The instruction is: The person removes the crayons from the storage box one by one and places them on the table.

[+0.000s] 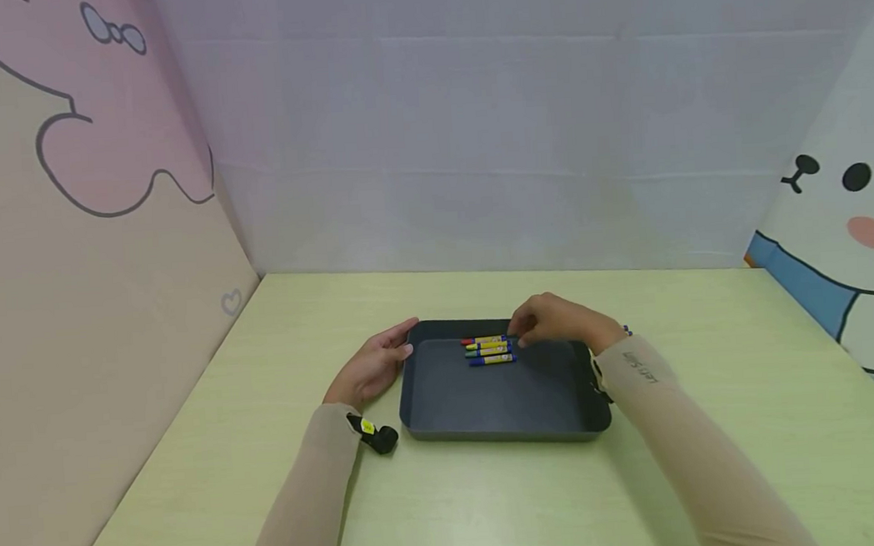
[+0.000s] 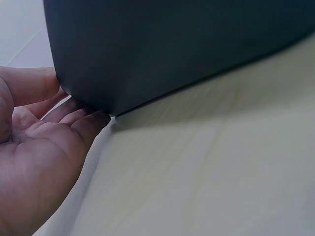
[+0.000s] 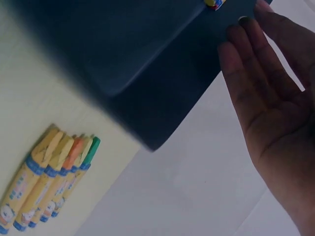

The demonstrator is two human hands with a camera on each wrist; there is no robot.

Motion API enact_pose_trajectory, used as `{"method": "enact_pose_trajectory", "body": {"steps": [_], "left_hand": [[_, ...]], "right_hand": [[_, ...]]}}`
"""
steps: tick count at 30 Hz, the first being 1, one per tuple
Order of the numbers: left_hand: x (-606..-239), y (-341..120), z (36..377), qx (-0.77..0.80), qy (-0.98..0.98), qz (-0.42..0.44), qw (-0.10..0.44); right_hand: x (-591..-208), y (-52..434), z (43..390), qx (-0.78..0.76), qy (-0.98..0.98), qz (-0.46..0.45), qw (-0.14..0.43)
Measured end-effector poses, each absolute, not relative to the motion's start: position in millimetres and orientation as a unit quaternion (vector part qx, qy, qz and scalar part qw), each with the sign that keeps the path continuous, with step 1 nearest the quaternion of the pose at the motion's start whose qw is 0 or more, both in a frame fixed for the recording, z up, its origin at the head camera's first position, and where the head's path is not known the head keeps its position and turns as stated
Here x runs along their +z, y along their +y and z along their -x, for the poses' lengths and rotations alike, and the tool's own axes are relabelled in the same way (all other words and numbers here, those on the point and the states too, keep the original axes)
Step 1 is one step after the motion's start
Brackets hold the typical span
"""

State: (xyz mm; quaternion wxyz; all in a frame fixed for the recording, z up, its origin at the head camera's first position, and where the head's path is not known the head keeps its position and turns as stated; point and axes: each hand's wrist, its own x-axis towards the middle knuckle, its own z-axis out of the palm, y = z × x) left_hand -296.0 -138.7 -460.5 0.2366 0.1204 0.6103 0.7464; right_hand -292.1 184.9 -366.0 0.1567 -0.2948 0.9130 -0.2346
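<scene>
My left hand point(image 1: 371, 367) holds the dark grey tray point(image 1: 505, 407) at its far left corner. In the left wrist view, its thumb point(image 2: 37, 84) lies against the tray's wall and the other fingers reach beneath the corner. Several crayons lie side by side in the tray: red point(image 1: 474, 341), yellow point(image 1: 479, 346), green point(image 1: 479, 353) and blue point(image 1: 491, 359). Over the tray's far rim hovers my right hand point(image 1: 556, 317), fingers bent down beside the crayons' right ends. Nothing is plainly seen in its grasp; the fingertips are dim in the right wrist view.
Several more crayons point(image 3: 49, 182) lie in a row on the table right of the tray, mostly behind my right wrist in the head view. The pale yellow table point(image 1: 451, 506) meets a white back sheet point(image 1: 474, 137) and printed side panels point(image 1: 870, 221).
</scene>
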Motion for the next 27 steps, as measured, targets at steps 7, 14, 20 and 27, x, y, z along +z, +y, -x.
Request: {"method": "enact_pose_trajectory", "body": {"steps": [7, 14, 20, 27], "left_hand": [[-459, -139, 295, 0.747, 0.607, -0.123, 0.24], [-457, -139, 294, 0.754, 0.599, -0.122, 0.24], [-456, -138, 293, 0.754, 0.601, -0.12, 0.238], [-458, -138, 294, 0.75, 0.607, -0.118, 0.237]], "right_hand": [[-369, 170, 293, -0.236, 0.909, 0.293, 0.177], [-373, 162, 294, -0.232, 0.906, 0.294, 0.196], [-378, 156, 292, -0.214, 0.908, 0.297, 0.204], [-386, 151, 291, -0.184, 0.921, 0.28, 0.201]]}}
